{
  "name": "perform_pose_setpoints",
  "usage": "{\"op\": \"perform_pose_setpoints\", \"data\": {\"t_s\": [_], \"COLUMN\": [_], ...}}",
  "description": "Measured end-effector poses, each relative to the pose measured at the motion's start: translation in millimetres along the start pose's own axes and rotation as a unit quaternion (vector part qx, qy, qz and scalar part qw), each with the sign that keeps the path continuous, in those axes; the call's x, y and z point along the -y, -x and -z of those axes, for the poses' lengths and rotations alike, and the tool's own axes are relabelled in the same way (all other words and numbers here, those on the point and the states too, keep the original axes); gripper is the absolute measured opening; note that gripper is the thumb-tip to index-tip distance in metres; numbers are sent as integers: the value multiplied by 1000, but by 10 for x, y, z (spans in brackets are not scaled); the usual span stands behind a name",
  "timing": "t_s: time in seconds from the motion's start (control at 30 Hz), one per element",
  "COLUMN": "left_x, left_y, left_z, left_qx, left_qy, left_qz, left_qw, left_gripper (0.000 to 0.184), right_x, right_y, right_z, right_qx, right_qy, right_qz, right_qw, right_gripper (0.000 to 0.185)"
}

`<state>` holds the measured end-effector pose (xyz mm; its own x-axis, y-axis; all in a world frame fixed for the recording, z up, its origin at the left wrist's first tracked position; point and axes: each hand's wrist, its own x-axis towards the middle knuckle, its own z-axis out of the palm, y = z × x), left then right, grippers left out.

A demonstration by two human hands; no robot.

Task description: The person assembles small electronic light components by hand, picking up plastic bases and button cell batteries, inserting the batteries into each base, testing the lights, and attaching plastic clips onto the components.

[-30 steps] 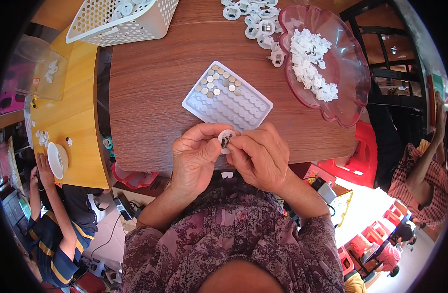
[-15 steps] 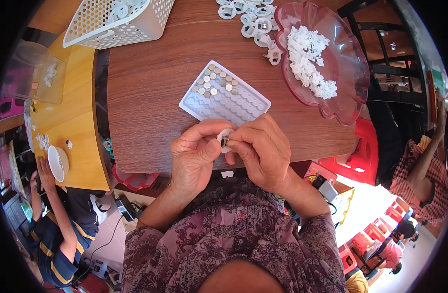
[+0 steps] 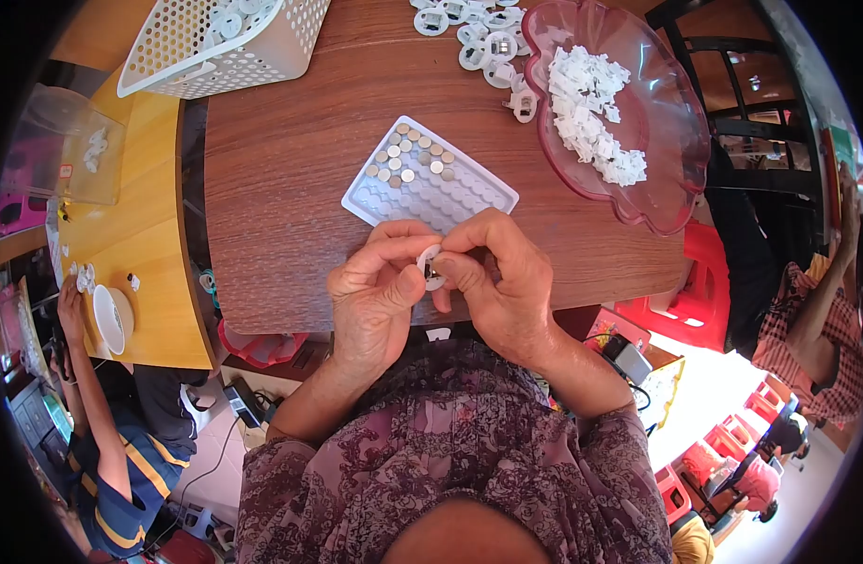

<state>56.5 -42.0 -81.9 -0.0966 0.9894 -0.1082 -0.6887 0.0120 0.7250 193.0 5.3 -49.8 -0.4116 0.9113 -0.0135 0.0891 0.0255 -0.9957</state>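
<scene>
Between my two hands, near the table's front edge, is a small round white part (image 3: 430,268) with dark pieces in its middle. My left hand (image 3: 380,291) pinches its left side between thumb and fingers. The thumb and index finger of my right hand (image 3: 497,282) are pressed together at its right side; whether they hold a tiny piece as well is hidden. Just beyond my hands lies a white tray (image 3: 469,193) with coin-like silver discs (image 3: 408,176) in its left part.
A perforated white basket (image 3: 253,70) stands at the back left. Round white parts (image 3: 474,56) lie beside a clear pink bowl (image 3: 671,122) of small white pieces (image 3: 587,94). On the yellow table (image 3: 149,235) is a white bowl (image 3: 113,320), near another person's hand.
My right index finger and thumb have shifted up along the round part's edge. The table and tray have slid slightly left and up in view. The person at left has moved an arm.
</scene>
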Motion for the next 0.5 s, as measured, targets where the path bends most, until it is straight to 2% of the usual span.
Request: {"op": "perform_pose_setpoints", "data": {"t_s": [0.03,0.1,0.2,0.43,0.5], "left_x": [-1,-3,-44,8,-8], "left_y": [-3,-15,-21,-38,-42], "left_z": [-1,-7,-4,-39,-58], "left_qx": [1,-8,-2,-12,-26], "left_qy": [0,33,89,30,31], "left_qz": [0,21,53,3,24], "left_qw": [1000,999,995,999,999], "left_gripper": [29,30,30,32,33], "right_x": [9,54,139,135,94], "right_y": [-9,-30,-43,-29,-15], "right_z": [-3,-16,-28,-14,-14], "right_qx": [-1,-2,-8,-30,-53], "right_qy": [0,-47,-97,-96,-87], "right_qz": [0,-74,-92,-107,-60], "right_qw": [1000,996,991,989,993], "right_gripper": [10,9,9,10,10]}}
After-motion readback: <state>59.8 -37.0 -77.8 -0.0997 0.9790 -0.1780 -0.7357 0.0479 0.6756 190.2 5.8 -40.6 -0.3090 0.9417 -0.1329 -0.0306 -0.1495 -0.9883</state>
